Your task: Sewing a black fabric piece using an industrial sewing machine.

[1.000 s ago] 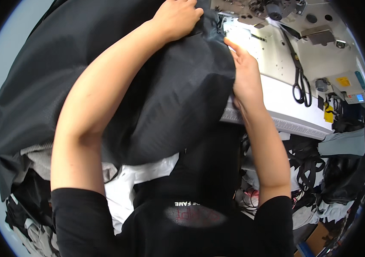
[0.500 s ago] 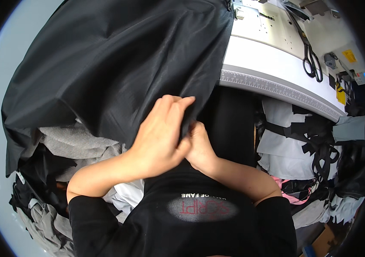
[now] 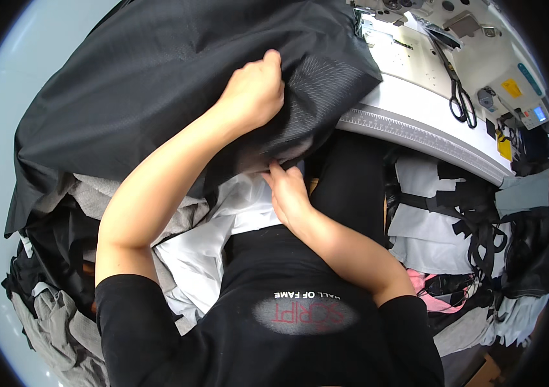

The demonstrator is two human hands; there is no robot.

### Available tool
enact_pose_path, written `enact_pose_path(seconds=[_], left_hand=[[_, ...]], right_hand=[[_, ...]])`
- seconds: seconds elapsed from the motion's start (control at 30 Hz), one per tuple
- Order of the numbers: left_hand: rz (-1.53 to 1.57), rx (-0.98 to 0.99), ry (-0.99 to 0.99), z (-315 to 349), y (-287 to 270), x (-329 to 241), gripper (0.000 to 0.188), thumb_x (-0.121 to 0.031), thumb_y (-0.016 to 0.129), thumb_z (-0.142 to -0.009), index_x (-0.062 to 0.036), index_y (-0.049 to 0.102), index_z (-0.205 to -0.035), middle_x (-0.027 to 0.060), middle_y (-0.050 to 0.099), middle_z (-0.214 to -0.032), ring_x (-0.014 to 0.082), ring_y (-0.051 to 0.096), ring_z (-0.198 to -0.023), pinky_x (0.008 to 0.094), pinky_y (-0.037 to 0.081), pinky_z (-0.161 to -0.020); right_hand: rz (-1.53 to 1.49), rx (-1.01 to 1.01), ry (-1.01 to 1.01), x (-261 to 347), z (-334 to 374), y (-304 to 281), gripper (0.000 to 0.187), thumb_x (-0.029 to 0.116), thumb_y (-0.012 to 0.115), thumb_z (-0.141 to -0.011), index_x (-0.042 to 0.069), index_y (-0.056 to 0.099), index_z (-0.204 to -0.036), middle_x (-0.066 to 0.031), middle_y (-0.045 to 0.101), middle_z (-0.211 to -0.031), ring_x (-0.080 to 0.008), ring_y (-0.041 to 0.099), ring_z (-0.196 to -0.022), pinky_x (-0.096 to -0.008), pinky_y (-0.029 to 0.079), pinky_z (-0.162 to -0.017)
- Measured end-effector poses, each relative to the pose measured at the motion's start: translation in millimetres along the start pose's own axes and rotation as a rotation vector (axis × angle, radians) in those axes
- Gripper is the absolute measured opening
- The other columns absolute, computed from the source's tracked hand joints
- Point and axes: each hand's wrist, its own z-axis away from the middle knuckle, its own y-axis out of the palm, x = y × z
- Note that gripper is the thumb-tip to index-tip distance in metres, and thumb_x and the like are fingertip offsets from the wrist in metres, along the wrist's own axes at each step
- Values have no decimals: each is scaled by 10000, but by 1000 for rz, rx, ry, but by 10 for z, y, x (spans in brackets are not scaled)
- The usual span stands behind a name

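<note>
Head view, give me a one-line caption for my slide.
Left hand on black fabric, right hand at its lower edge; black scissors lie to the right.

The scene is being viewed from the person's head, through a fisheye lens aimed down and forward. The shirt is being seen from close above, the left hand and right hand from farther off, and the ruler is being bowed by the lens.
</note>
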Motion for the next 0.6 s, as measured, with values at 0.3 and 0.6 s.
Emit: enact_pose_path(seconds=[0.3, 0.6], left_hand=[[-230, -12, 63, -538, 456, 581, 164, -25, 482, -896, 42, 519, -1041, 247, 647, -1006, 404, 657, -949, 448, 555, -848], [302, -544, 276, -133, -184, 684, 407, 176, 538, -761, -6, 637, -1112, 114, 664, -1043, 224, 649, -1034, 297, 471, -950]], right_hand=[[-203, 629, 76, 887, 901, -238, 398, 63, 572, -990, -89, 500, -1351, -156, 576, -1375, -276, 535, -1292, -446, 416, -1090], [388, 349, -67, 778, 1069, -404, 222, 138, 605, -1003, -50, 618, -1121, -1, 658, -947, -43, 561, -843, -251, 478, -751]])
